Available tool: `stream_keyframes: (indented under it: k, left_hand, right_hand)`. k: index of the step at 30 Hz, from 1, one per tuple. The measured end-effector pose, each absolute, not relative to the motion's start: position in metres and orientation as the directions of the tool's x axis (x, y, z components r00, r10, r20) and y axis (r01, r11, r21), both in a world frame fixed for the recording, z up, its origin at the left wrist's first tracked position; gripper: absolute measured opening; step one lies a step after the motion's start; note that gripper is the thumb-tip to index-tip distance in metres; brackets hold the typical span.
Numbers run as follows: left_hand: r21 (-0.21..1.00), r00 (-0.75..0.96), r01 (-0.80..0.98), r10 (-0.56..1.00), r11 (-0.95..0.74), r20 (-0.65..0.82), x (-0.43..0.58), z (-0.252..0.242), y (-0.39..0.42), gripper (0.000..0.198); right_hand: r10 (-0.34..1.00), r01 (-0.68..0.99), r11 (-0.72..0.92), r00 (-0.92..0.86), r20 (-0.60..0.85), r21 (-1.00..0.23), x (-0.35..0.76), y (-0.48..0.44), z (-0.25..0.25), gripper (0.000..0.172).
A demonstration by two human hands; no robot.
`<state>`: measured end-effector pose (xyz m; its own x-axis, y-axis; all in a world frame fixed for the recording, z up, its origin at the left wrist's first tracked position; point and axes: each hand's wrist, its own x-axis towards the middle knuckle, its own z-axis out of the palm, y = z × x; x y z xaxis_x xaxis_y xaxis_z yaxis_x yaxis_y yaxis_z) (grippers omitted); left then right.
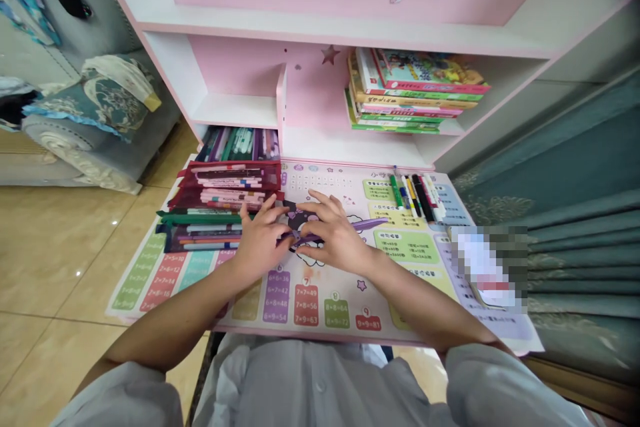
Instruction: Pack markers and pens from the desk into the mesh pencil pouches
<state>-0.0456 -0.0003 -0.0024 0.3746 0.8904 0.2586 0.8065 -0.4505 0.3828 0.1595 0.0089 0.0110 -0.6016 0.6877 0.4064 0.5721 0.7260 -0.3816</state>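
Observation:
A slim purple pen point(367, 223) lies across the middle of the printed desk mat point(320, 177), its far end sticking out to the right past my right hand point(335, 232). That hand's fingers close over the pen. My left hand point(263, 237) meets it from the left, with its fingertips on the pen's near end. Part of the pen is hidden by my fingers. Beneath both hands is a dark cartoon figure point(297, 217) printed on the mat.
Red and dark pencil pouches point(225, 187) full of pens lie on the mat's left side. Several markers point(413, 197) lie at its upper right. Books point(415, 90) stand on the pink-and-white shelf above. A pixelated blurred patch point(487, 267) covers the right side.

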Motion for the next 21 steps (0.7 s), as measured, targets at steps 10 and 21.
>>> stream_keyframes:
  k: [10, 21]
  left_hand:
    - [0.367, 0.377, 0.814, 0.89, -0.45, 0.256, -0.0441, -0.0018, -0.0009, 0.016]
    - [0.355, 0.389, 0.808, 0.879, -0.469, 0.277, -0.0452, -0.0035, -0.0004, 0.013]
  right_hand:
    - [0.688, 0.625, 0.72, -0.585, 0.429, -0.302, 0.1552, 0.0053, 0.0071, 0.016]
    - [0.702, 0.648, 0.702, -0.564, 0.434, -0.294, 0.1548, 0.008, 0.0059, 0.021]
